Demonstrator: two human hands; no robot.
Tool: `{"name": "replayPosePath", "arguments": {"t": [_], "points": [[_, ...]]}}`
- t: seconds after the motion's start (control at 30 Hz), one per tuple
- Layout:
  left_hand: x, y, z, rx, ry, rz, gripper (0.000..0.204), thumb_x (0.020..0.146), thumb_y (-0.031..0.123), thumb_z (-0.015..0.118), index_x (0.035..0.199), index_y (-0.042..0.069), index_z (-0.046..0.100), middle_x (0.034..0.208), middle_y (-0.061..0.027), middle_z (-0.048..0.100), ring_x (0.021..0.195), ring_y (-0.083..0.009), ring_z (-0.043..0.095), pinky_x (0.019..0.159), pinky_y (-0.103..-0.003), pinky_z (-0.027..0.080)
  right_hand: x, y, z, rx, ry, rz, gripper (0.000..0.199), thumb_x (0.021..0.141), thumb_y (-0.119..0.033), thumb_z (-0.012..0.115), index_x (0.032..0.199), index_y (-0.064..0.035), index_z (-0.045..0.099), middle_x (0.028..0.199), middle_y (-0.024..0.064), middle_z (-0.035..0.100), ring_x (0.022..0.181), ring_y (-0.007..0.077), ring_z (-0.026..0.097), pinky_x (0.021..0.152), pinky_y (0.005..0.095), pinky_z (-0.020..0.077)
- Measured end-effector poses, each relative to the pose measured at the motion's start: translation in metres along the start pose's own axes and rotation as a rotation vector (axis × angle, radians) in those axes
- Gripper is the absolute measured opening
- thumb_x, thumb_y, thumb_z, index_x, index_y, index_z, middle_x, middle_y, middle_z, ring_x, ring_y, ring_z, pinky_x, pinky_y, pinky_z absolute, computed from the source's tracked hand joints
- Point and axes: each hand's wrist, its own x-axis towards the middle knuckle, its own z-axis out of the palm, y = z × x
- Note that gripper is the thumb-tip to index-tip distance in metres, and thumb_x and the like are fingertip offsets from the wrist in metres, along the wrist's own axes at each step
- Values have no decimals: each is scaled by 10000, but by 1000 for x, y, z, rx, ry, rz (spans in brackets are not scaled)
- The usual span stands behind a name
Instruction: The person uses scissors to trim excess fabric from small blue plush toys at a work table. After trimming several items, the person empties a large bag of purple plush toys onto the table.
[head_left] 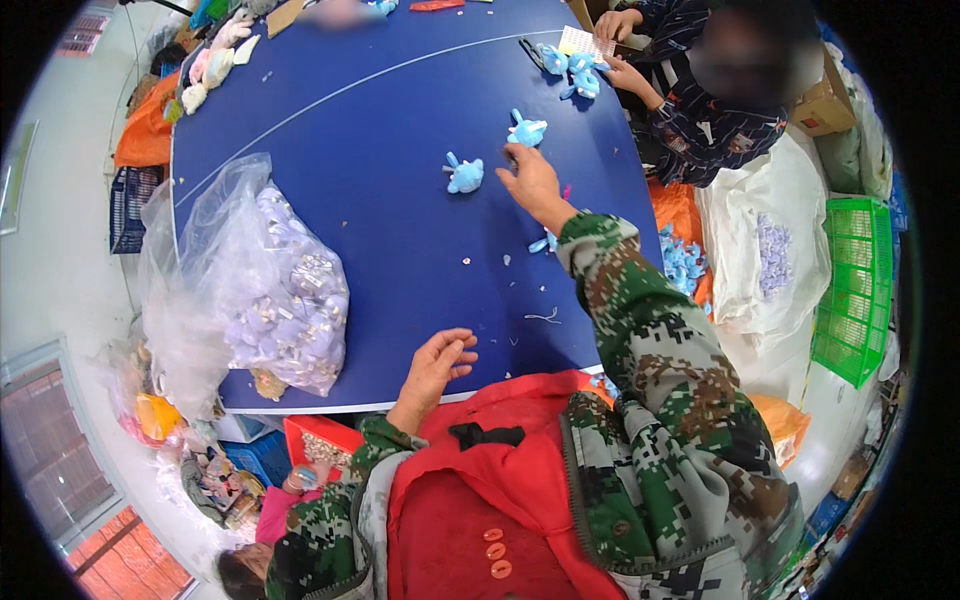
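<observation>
Blue tabletop (400, 265): three blue toys (465, 177) near right hand (534, 186), one bag (232, 212).

And there it was, one table (400, 250) with one clear bag (240, 190) on it! Two blue plush toys (465, 175) sat out mid-table, one more toy (551, 239) showed partly near the right hand (532, 187), and a cluster (582, 83) looked like three, overlapping. One left hand (437, 367), too! The co-worker (690, 130) showed two hands (620, 23). One green crate (853, 290) stood beyond.
</observation>
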Motion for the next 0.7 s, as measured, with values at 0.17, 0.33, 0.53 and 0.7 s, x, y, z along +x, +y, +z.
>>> {"name": "replayPosePath", "arguments": {"t": [0.17, 0.33, 0.53, 0.7], "points": [[-20, -4, -22, -30, 139, 16, 271, 894, 189, 461, 1121, 44, 488, 1066, -90, 551, 878, -172, 566, 720, -276, 477, 18, -35, 31, -154, -170, -30, 269, 740, -195, 568, 996, -146, 504, 924, 171, 503, 803, 372, 570, 691, 448, 473], [-23, -11, -40, -136, 163, -8, 260, 889, 201, 479, 1104, 57, 496, 1064, -82, 556, 879, -171, 569, 720, -279, 481, -6, -17, 68, -283, -316, -41, 156, 795, -168, 494, 946, -135, 508, 891, 158, 514, 739, 351, 584, 618, 441, 480], [-9, -4, -38, -110, 106, 11, 261, 892, 217, 478, 1100, 61, 501, 1059, -80, 557, 878, -165, 571, 717, -268, 479, -39, -10, 62, -423, -421, -123, 150, 776, -158, 511, 919, -115, 523, 868, 137, 516, 729, 305, 598, 591, 412, 481], [-7, -2, -41, -66, 100, 18, 253, 903, 209, 456, 1099, 58, 509, 1055, -76, 562, 870, -149, 567, 715, -259, 472, -53, 6, 66, -325, -412, -141, 127, 759, -141, 509, 868, -91, 548, 830, 133, 550, 750, 291, 597, 633, 410, 478]]}}
